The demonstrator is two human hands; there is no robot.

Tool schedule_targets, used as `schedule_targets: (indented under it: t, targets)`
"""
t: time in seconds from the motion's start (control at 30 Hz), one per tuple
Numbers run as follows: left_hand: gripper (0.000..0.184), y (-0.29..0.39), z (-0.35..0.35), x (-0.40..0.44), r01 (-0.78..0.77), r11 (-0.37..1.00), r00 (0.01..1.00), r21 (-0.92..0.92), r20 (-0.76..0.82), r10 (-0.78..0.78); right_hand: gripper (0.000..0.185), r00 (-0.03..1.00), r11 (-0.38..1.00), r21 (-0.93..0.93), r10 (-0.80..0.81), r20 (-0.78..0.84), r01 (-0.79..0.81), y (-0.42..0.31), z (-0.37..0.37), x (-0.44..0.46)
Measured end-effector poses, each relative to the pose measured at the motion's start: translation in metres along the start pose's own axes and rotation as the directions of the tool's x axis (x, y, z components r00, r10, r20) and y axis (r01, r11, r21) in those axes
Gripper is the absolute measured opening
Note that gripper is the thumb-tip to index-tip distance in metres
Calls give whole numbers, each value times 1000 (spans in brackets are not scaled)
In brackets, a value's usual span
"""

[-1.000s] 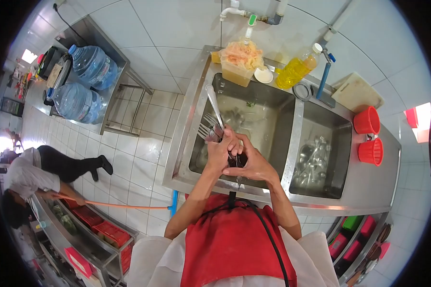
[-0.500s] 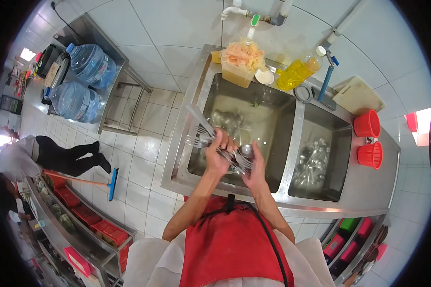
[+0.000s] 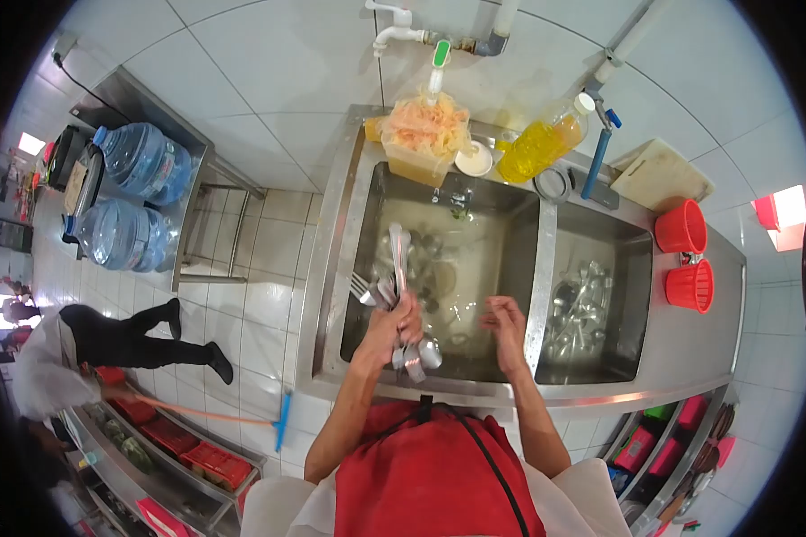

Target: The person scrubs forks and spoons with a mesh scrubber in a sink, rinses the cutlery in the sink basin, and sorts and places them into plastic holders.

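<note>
My left hand (image 3: 390, 329) is closed around a bundle of forks and spoons (image 3: 398, 259), whose ends stick out above and below the fist, over the left sink basin (image 3: 533, 295). My right hand (image 3: 507, 328) hangs over the same basin's right side, apart from the bundle, its fingers loosely curled and nothing visible in them. Cloudy water with more spoons (image 3: 432, 255) lies in that basin. Several pieces of cutlery (image 3: 582, 313) rest in the right basin (image 3: 647, 295).
Behind the basins stand a tub of orange-white netting (image 3: 425, 134), a yellow liquid bottle (image 3: 543, 148) and a cutting board (image 3: 663, 174). Red baskets (image 3: 681, 225) sit at right, water bottles (image 3: 148, 161) at left. Another person (image 3: 134, 338) holds a squeegee (image 3: 282, 421).
My right hand has moved away from the cutlery, to the right. My left hand still holds the bundle, now lower and more upright. The other person and the squeegee have shifted rightward.
</note>
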State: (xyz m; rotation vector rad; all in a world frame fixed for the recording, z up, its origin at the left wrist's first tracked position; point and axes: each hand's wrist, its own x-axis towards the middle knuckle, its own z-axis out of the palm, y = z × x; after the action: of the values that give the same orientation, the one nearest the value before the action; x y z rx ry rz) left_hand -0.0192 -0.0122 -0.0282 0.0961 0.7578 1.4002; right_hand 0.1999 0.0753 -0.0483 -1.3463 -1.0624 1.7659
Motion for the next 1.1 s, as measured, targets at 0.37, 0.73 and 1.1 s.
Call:
schedule_targets:
  t: [0.37,0.73,1.1]
  targets:
    - [43,9,-22,8,493,822,859,283,-305,-410,32,443,-27,-567,-594,671,823,-164,158,222]
    - [40,-20,-60,8,342,916,889,210,-387,-244,49,799,83,-850,304,519,521,-66,175,387]
    - [38,-1,-58,26,271,963,939,5,-221,-263,60,434,-414,-299,285,854,860,-137,177,362]
